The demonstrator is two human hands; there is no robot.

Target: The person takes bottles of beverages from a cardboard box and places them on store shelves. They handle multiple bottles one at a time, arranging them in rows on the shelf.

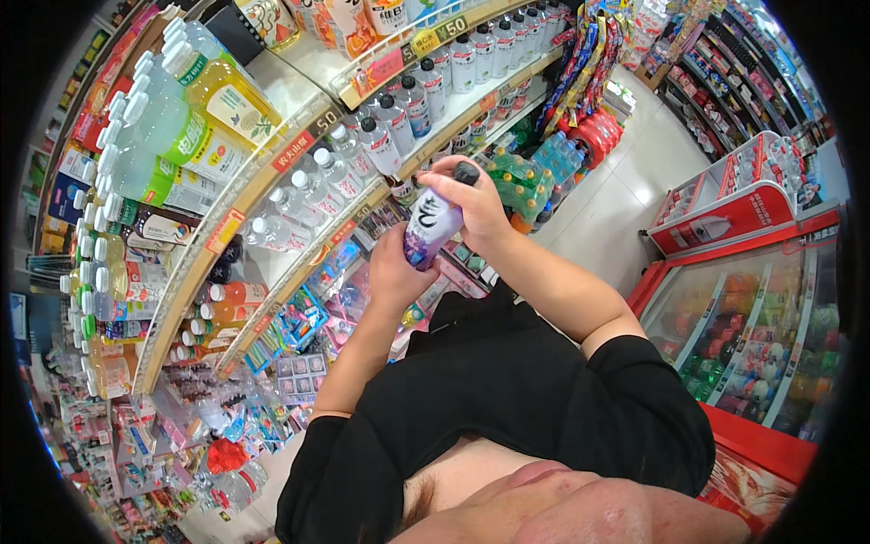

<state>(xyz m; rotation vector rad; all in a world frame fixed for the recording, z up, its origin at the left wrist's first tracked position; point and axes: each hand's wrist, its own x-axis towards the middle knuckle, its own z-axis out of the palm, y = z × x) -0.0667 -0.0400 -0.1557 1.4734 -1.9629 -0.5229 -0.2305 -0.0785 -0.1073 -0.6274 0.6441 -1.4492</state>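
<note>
Between my hands is a drink bottle (429, 224) with a black cap and a white and purple label that bears writing. It is tilted, cap end up and to the right. My left hand (396, 268) wraps around its lower part. Near the top, my right hand (474, 200) grips the bottle just below the cap (466, 173), thumb across the front. Just beyond my hands, on the shelf, stand rows of clear bottles with black caps (380, 144) and clear bottles with white caps (331, 168).
Large bottles of yellow drink (228, 95) crowd the upper shelf at left. Shrink-wrapped green bottles (520, 180) sit on the floor past the shelf end. At right are a glass-front drinks cooler (741, 326) and a red display stand (724, 197), beside the tiled aisle (605, 197).
</note>
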